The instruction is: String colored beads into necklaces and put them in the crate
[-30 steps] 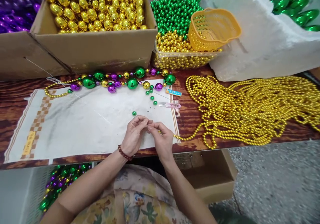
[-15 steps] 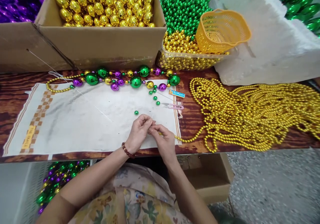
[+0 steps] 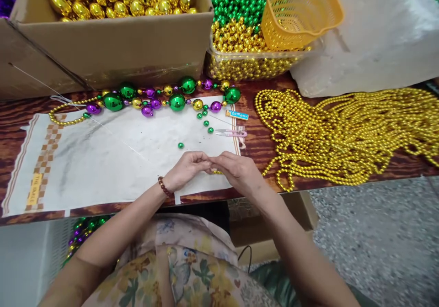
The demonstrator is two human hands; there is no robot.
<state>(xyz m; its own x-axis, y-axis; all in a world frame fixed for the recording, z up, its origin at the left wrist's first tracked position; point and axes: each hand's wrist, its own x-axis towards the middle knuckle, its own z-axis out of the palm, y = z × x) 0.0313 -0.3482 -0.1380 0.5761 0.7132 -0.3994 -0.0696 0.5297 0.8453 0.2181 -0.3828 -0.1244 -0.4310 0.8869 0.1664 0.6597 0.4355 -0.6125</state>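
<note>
Over the front part of the white towel [image 3: 116, 170], my left hand [image 3: 190, 166] is closed in a pinch on the end of a gold bead string [image 3: 216, 172]. My right hand [image 3: 240, 171] meets it fingertip to fingertip, its fingers pressed together; what they pinch is hidden. The string runs under my right hand toward the pile of gold bead strands [image 3: 329, 142]. Just beyond my hands lie a loose green bead [image 3: 180, 145], several more green beads [image 3: 206, 123], pink thread snips [image 3: 236, 134] and a blue-and-orange lighter [image 3: 237, 114].
A finished-looking purple, green and gold bead necklace [image 3: 177, 102] lies along the towel's far edge. Behind stand a cardboard box [image 3: 120, 46] of large gold beads, a clear tub [image 3: 254, 65] of small beads and a yellow basket [image 3: 302, 14]. A needle with white thread [image 3: 34, 78] leans left.
My right hand has turned palm down and flattened over the string, its forearm swinging out to the right. My left hand stays pinched near the same place. The view has shifted slightly.
</note>
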